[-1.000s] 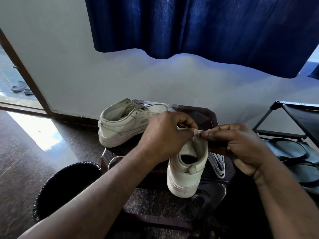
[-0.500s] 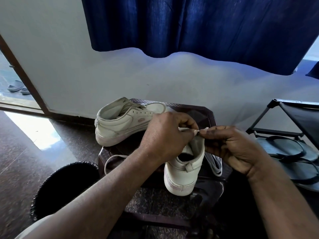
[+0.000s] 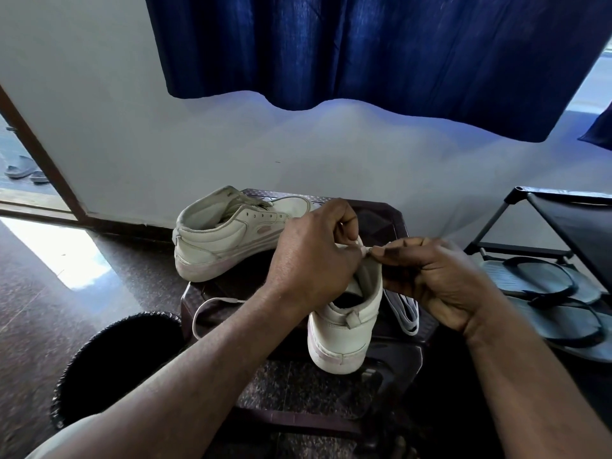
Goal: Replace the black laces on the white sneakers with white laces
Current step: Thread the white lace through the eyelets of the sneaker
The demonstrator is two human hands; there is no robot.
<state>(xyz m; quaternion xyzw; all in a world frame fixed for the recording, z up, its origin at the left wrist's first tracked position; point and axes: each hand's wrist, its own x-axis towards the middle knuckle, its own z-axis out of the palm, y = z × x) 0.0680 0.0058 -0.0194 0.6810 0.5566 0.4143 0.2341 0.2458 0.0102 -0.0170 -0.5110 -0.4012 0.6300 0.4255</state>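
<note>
No legible text, number or brand name anywhere. Only a small pale logo patch point(image 3: 264, 229) on the side of the far sneaker point(image 3: 228, 233), too small and blurred to read.
</note>
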